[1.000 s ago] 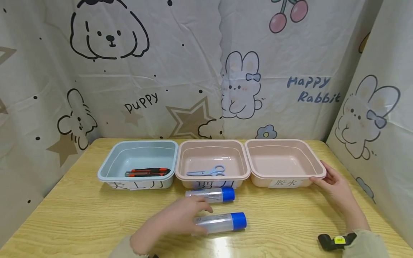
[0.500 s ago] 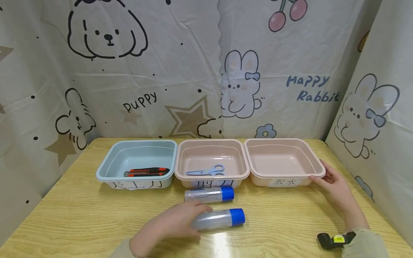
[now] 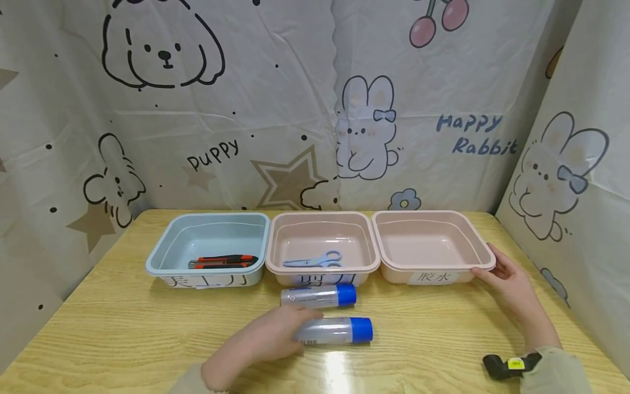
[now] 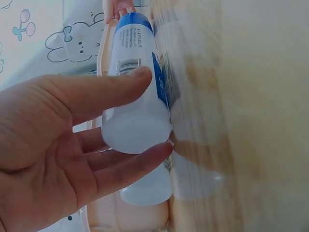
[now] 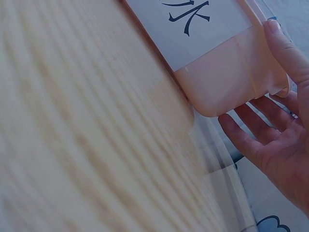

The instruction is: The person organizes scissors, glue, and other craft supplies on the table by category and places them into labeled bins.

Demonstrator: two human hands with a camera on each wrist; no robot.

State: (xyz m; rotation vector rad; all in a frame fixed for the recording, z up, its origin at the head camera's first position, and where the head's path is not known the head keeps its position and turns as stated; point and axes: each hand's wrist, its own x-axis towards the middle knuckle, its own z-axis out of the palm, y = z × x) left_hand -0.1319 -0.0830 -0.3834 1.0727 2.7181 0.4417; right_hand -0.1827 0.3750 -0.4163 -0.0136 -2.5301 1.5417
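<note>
It looks like a small sorting station set up indoors, not a lived-in room: a wooden table [image 3: 123,334] fenced on three sides by cartoon-printed cloth [image 3: 275,109] with puppies and rabbits, and three labelled plastic bins [image 3: 322,268] in a row holding stationery such as utility knives [image 3: 221,262] and scissors [image 3: 315,260].

Pale khaki sleeves, and a black wrist strap [image 3: 509,365] (small yellow tag) on the right.

"Puppy", "Happy Rabbit" on backdrop [image 3: 295,109]
</note>
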